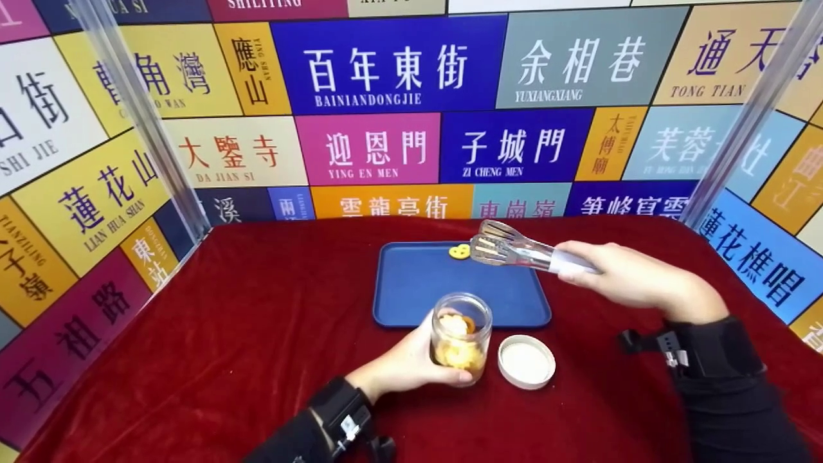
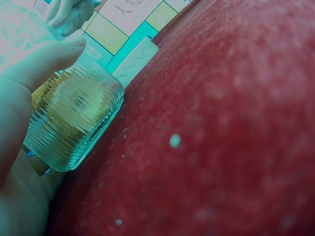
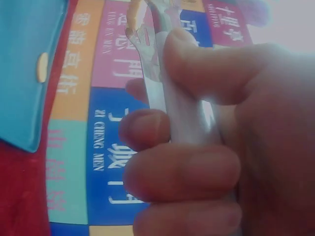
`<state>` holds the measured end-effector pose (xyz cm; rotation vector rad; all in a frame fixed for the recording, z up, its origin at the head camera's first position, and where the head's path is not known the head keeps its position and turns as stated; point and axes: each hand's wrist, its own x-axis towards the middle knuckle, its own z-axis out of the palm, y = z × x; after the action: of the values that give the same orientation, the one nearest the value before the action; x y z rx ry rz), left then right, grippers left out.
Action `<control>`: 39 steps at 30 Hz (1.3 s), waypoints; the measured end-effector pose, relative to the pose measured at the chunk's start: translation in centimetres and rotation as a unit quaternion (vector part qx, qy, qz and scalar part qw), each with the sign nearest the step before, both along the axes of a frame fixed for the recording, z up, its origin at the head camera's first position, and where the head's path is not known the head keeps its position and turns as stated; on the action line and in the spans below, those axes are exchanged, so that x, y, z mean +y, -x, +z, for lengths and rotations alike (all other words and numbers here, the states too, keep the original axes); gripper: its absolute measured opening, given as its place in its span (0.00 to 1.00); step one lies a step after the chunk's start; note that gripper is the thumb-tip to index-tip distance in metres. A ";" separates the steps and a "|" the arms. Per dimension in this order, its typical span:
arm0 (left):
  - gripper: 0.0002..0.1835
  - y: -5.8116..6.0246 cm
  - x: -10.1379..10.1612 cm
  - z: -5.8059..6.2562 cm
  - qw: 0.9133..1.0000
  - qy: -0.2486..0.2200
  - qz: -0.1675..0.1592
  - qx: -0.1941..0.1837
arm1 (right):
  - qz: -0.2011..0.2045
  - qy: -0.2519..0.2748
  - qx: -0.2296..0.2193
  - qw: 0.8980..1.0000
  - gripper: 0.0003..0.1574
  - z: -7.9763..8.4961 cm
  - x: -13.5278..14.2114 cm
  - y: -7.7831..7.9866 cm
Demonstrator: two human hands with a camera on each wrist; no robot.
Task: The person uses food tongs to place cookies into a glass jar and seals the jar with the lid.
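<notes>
My left hand (image 1: 406, 359) grips a clear glass jar (image 1: 479, 319) above the red cloth, thumb across its front side. The jar is uncapped and has several yellow-brown biscuits (image 1: 460, 353) inside; the left wrist view shows its ribbed glass wall. My right hand (image 1: 633, 278) holds metal tongs (image 1: 537, 252) by their pale handle, the slotted ends over the back of a blue tray (image 1: 443, 297). In the right wrist view a biscuit piece (image 3: 136, 14) sits at the tongs' tips. A yellow pretzel-shaped biscuit (image 1: 459, 251) lies at the tray's back edge.
A round whitish lid (image 1: 526, 362) lies on the red cloth (image 1: 270, 334), just right of the jar. Behind the table stands a wall of coloured sign panels (image 1: 386, 64), with clear upright posts (image 1: 138, 96) at the back corners.
</notes>
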<state>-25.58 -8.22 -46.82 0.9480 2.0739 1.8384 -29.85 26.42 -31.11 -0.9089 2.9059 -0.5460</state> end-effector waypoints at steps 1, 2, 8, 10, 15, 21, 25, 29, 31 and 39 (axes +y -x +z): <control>0.56 0.0 0.0 0.0 1.000 0.001 0.001 -0.001 | 0.001 0.000 0.003 1.000 0.24 0.2 0.0 -0.2; 0.56 0.0 0.0 0.1 1.000 0.002 0.002 -0.001 | 0.002 -0.001 0.006 1.000 0.24 0.4 -0.1 -0.4; 0.56 0.0 0.0 0.1 1.000 0.005 0.005 0.007 | 0.015 0.004 0.012 1.000 0.24 1.6 -0.5 -1.7; 0.56 0.0 -0.1 0.1 1.000 0.005 0.005 0.006 | 0.021 0.007 0.012 1.000 0.24 1.8 -0.6 -2.1; 0.55 0.1 0.0 0.1 1.000 -0.003 -0.003 0.002 | 0.041 0.017 0.009 0.999 0.24 2.4 -0.7 -3.0; 0.56 0.1 0.0 0.0 1.000 -0.013 -0.010 0.001 | 0.067 0.026 -0.010 0.997 0.25 3.0 -1.0 -3.8; 0.56 0.1 0.0 0.0 1.000 -0.015 -0.013 -0.004 | 0.082 0.031 -0.023 0.996 0.24 3.1 -1.2 -4.2; 0.57 0.2 0.0 -0.1 1.000 -0.025 -0.018 0.001 | 0.106 0.029 -0.028 0.994 0.21 3.2 -1.2 -4.3; 0.58 0.2 0.0 -0.1 0.999 -0.031 -0.022 0.006 | 0.122 0.026 -0.025 0.992 0.19 3.2 -1.3 -4.3; 0.62 0.2 0.0 -0.1 0.999 -0.026 -0.018 0.010 | 0.137 0.021 -0.061 0.988 0.17 2.8 -1.8 -4.2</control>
<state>-25.73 -8.21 -46.92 1.0132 2.0164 1.8809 -25.63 24.64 -28.29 -1.2087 2.6107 -0.6179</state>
